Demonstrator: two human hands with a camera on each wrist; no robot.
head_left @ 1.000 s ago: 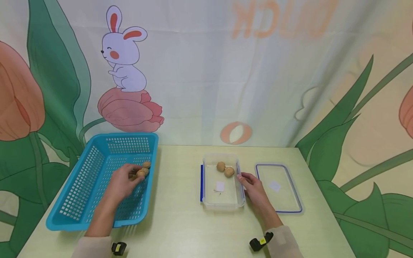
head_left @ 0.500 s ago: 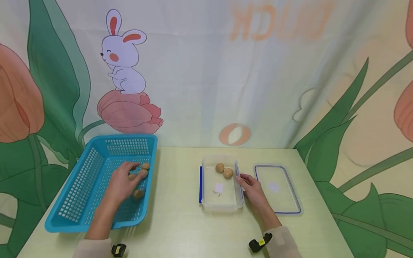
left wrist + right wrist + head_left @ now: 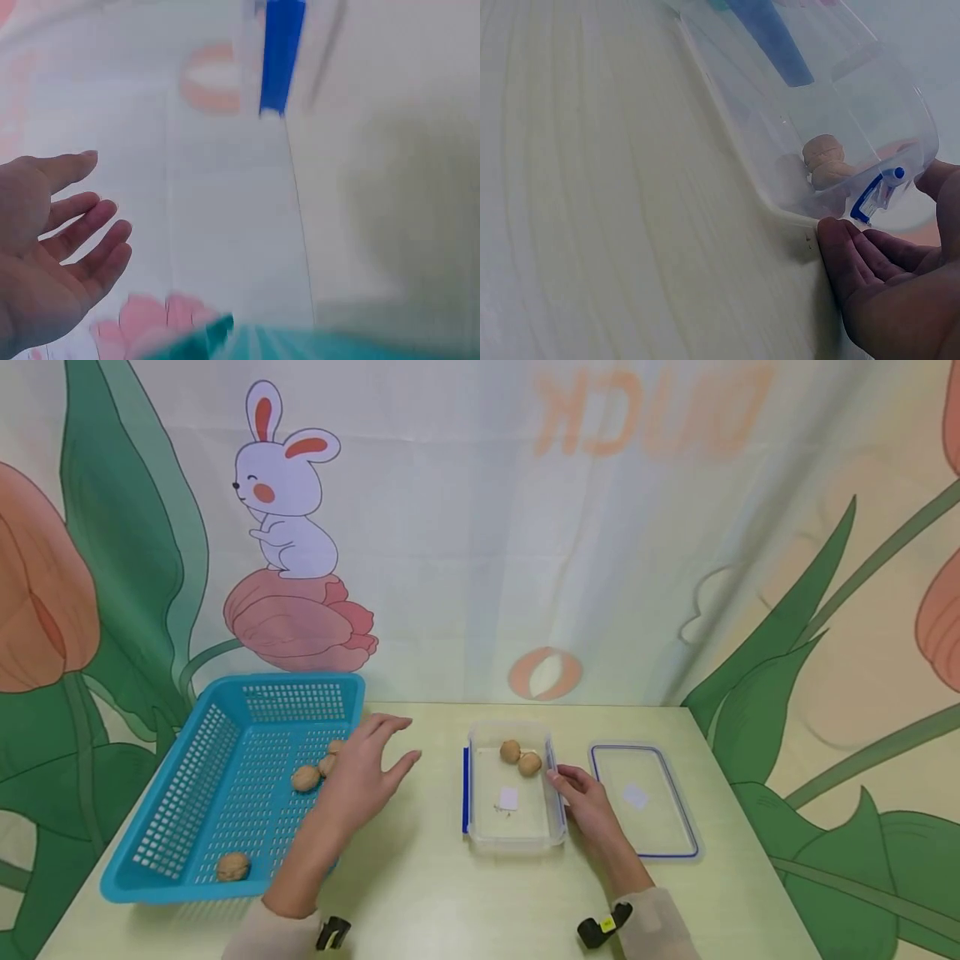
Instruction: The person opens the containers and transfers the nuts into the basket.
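My left hand (image 3: pixel 365 770) hangs over the right rim of the blue basket (image 3: pixel 180 789), fingers spread toward the box and holding nothing; the left wrist view shows the same bare palm and fingers (image 3: pixel 82 174). Inside the basket, one walnut (image 3: pixel 305 778) lies beside others partly hidden by this hand. A separate walnut (image 3: pixel 233 866) rests at the basket's near end. My right hand (image 3: pixel 590 802) grips the right wall of a clear plastic box (image 3: pixel 517 842), thumb at the rim and fingers outside. Two walnuts (image 3: pixel 529 765) touch inside the box, toward its far end.
To the right of the box lies its clear lid (image 3: pixel 663 843) with a blue seal. A blue latch flap (image 3: pixel 466 789) sticks out on the box's left side. A printed curtain (image 3: pixel 450 568) hangs behind the table (image 3: pixel 420 893).
My left hand has left the walnuts in the basket and moved right, over the rim. One walnut has rolled to the basket's near left. My right hand stays on the box.
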